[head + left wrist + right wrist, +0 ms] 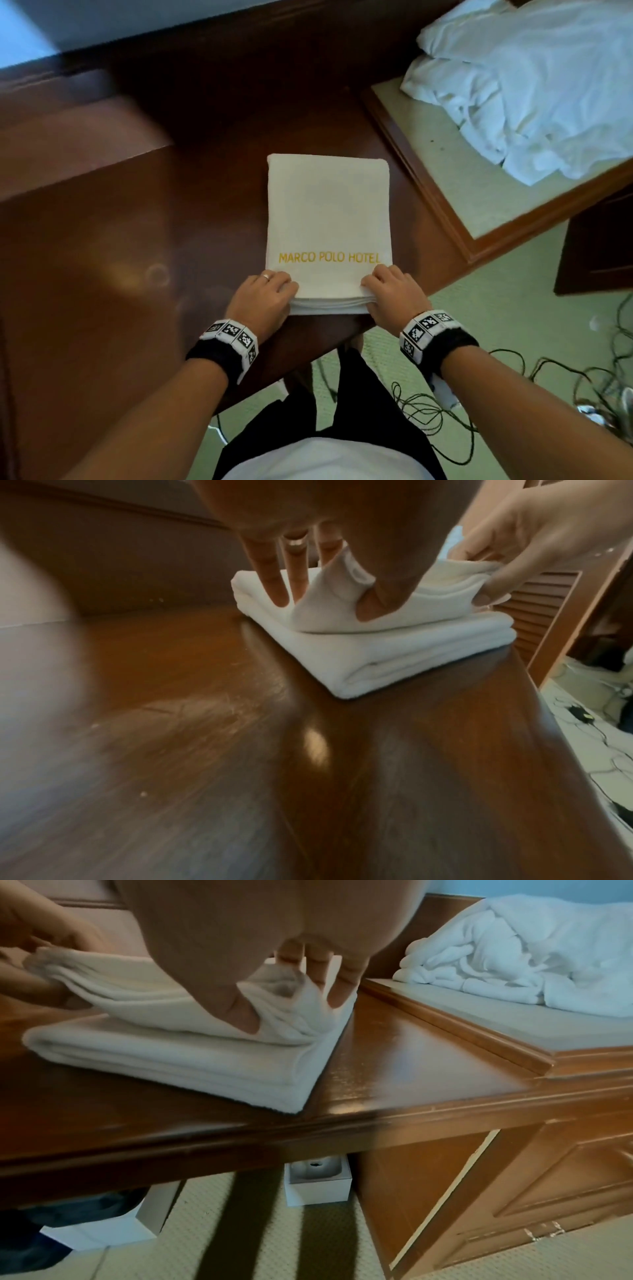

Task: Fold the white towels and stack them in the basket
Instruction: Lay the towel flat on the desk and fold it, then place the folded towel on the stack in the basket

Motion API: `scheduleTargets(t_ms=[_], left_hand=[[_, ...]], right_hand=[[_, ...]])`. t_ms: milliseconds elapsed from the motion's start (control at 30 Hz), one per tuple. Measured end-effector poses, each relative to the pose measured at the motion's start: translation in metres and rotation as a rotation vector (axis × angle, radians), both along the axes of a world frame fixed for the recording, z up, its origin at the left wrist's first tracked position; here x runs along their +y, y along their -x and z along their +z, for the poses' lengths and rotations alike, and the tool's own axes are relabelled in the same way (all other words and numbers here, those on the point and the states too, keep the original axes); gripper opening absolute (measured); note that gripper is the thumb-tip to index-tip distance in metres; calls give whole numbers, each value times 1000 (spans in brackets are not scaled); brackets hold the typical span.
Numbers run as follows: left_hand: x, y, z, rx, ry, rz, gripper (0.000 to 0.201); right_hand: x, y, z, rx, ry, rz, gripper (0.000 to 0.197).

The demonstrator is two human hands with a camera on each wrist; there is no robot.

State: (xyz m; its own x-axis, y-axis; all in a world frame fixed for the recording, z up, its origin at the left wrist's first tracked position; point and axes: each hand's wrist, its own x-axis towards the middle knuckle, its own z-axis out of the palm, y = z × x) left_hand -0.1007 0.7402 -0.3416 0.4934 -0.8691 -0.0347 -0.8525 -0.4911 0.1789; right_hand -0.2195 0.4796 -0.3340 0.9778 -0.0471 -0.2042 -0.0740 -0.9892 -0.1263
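The towel [328, 219] is half folded, its near corners pinched by the left hand [263, 298] and the right hand [394, 295]; beyond the right hand a pile of towels [534, 85] waits unfolded, and no basket is visible.

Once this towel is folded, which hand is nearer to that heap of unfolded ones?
The right hand, probably. The heap lies on the side cabinet off to the right of the folded towel, while the left hand pinches its far corner.

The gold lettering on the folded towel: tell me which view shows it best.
The head view: it looks straight down on the folded towel, so the gold lettering reads MARCO POLO HOTEL. Both wrist views see the towel edge-on, with the left hand and right hand lifting its top layers, and show no lettering.
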Motion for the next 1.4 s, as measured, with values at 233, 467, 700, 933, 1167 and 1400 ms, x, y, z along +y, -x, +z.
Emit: scheduleTargets(t_ms=[233,467,700,933,1167,1400], left_hand=[[14,2,-5,-49,153,-6,25],[2,-2,-5,3,-62,-37,32],[2,10,-3,54,-104,2,49],[-2,13,-11,86,-108,26,39],[-35,-33,5,116,119,235,47],[-31,-22,-31,180,-238,277,87]], right_hand=[[6,17,1,-120,-8,87,31],[-3,10,-10,-55,64,149,39],[-5,10,-8,-46,127,97,39],[-5,15,-7,-46,110,87,27],[10,-39,7,-275,-34,-52,31],[-10,-36,-27,148,-2,-157,73]])
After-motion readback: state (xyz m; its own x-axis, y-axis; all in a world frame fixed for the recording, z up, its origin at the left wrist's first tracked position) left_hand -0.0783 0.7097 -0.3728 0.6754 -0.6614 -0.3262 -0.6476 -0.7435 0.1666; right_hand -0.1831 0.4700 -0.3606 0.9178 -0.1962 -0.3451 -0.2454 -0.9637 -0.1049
